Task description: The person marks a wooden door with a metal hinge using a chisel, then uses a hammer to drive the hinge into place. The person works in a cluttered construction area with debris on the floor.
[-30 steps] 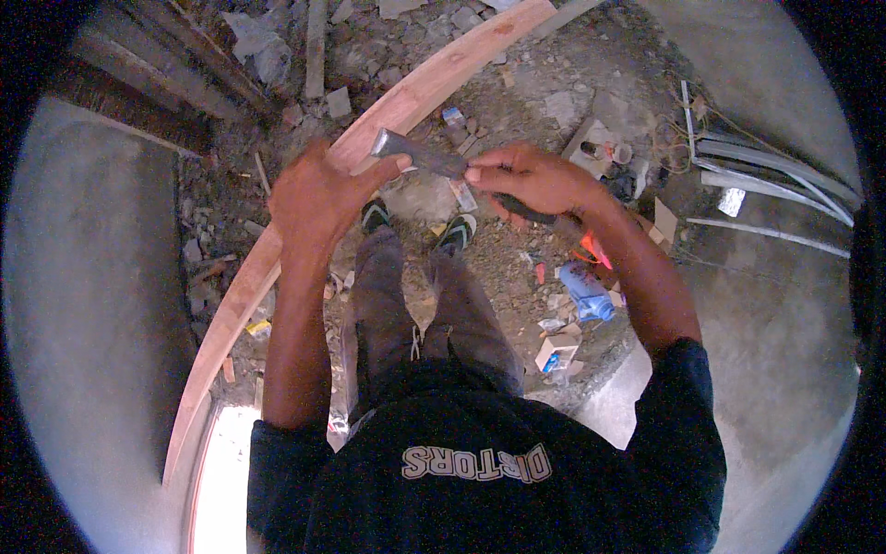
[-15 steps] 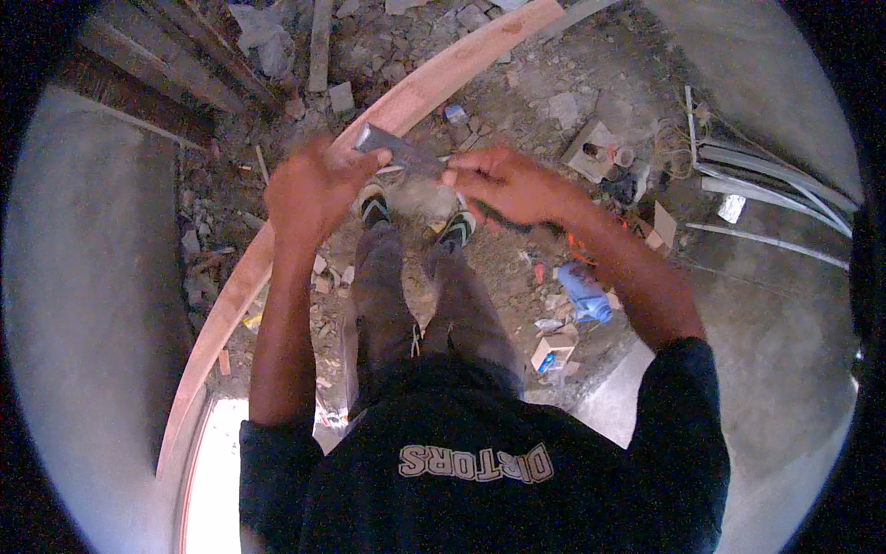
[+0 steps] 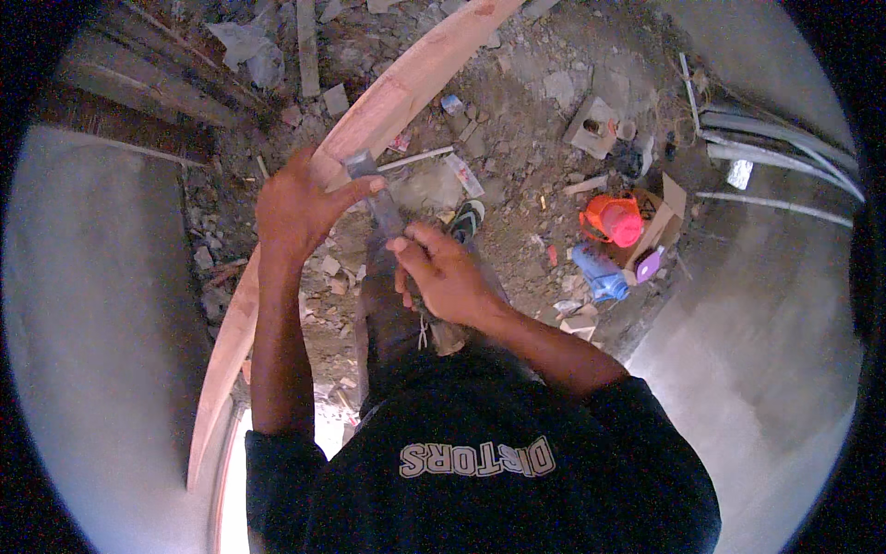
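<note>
A long reddish wooden beam (image 3: 406, 83) runs diagonally from the upper middle to the lower left. My left hand (image 3: 291, 208) is closed around the beam, its thumb lying on the flat metal blade of a chisel (image 3: 380, 198); most of its fingers are hidden. The blade's end meets the beam's near side. My right hand (image 3: 448, 277) is wrapped around the chisel behind the blade, and the handle's butt end shows below the palm, close to my shirt.
Rubble and broken pieces cover the ground (image 3: 517, 138). To the right are an orange jug (image 3: 614, 220), a blue container (image 3: 600, 270) and an open cardboard box (image 3: 666, 208). Pale pipes (image 3: 775, 138) lie at the far right. Dark planks (image 3: 157, 92) stand at upper left.
My right hand has moved left and nearer my body, swinging the chisel from nearly crosswise to a steeper slant. The left hand stays at the beam. The orange jug has come out from behind my forearm.
</note>
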`<state>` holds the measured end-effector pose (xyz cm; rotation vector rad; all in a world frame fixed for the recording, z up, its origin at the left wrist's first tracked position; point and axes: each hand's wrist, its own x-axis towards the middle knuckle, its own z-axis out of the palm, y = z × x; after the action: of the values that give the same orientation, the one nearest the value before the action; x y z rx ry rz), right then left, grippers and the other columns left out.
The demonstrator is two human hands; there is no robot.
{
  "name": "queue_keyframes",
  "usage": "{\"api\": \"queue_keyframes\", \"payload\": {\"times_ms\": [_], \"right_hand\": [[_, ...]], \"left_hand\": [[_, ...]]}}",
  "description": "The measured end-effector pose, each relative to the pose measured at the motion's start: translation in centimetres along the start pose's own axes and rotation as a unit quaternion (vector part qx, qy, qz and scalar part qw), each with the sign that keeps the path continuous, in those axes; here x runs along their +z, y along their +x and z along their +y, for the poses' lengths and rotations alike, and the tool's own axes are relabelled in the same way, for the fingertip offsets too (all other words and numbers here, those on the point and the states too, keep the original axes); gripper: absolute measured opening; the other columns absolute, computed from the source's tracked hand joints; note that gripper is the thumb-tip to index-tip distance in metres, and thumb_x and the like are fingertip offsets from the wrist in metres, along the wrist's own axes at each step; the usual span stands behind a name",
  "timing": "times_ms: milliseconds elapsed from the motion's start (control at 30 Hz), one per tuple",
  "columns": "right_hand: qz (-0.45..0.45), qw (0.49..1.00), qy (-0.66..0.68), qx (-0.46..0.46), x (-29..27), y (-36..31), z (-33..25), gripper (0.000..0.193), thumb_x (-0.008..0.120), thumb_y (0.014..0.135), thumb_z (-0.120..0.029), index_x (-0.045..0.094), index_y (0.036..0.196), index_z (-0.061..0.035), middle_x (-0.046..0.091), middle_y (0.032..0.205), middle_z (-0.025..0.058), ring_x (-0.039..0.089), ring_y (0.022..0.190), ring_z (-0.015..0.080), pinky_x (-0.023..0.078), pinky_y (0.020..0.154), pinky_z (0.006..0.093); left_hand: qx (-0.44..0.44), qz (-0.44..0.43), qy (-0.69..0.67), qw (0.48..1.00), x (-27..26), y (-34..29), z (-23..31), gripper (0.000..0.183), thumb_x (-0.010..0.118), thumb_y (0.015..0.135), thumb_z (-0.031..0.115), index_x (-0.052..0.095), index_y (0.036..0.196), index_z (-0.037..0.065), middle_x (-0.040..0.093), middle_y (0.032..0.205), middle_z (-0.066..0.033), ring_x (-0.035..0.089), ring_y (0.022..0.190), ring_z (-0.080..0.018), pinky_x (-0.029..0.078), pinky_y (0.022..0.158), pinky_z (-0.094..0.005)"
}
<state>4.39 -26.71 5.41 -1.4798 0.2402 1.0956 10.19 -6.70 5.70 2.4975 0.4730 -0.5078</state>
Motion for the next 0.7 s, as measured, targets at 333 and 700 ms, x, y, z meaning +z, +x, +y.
{"api": "queue_keyframes", "payload": {"times_ms": [333, 700], "right_hand": [[0.123, 0.989, 0.073, -0.048, 5.9, 0.5, 1.0, 0.027, 0.048, 0.103, -0.029, 0.047, 0.091, -0.0052, 0.055, 0.058, 0.0062, 0.056, 0.047, 0.0155, 0.043, 0.045, 0.0318], [0.143, 0.989, 0.033, -0.035, 3.8, 2.2, -0.8, 0.030, 0.049, 0.102, -0.032, 0.049, 0.089, -0.0047, 0.053, 0.055, 0.0049, 0.054, 0.045, 0.0149, 0.041, 0.043, 0.0321]], "left_hand": [[0.012, -0.049, -0.067, 0.997, -0.4, 0.5, -1.3, 0.080, 0.077, 0.065, 0.067, 0.068, 0.109, 0.000, 0.070, 0.091, -0.0239, 0.069, 0.085, -0.0385, 0.053, 0.075, -0.0447], [-0.045, 0.022, 0.024, 0.998, 0.8, 0.5, -0.1, 0.078, 0.071, 0.068, 0.072, 0.071, 0.105, 0.003, 0.070, 0.087, -0.0234, 0.070, 0.083, -0.0394, 0.054, 0.073, -0.0464]]}}
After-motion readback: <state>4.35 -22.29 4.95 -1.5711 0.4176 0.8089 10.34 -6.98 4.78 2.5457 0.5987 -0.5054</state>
